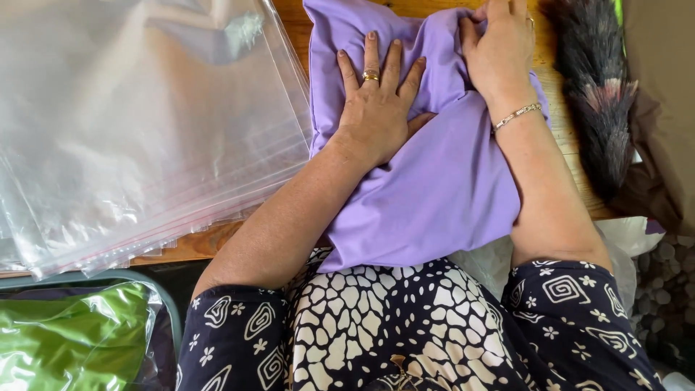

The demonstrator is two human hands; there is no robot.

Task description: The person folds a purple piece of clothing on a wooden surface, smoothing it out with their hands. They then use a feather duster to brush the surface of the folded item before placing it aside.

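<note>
A folded lilac cloth (434, 188) lies on the wooden table (195, 245) right in front of me. My left hand (376, 101), with a gold ring, presses flat on the cloth's middle, fingers spread. My right hand (499, 47), wearing a bracelet, grips a fold of the cloth at its far right corner. The near edge of the cloth hangs over the table toward my patterned dress.
A thick stack of clear plastic zip bags (137, 123) covers the table's left half. A grey-pink feather duster (601, 87) lies at the right. A bagged green cloth (69, 340) sits in a basket lower left. White plastic (622, 235) lies at my right.
</note>
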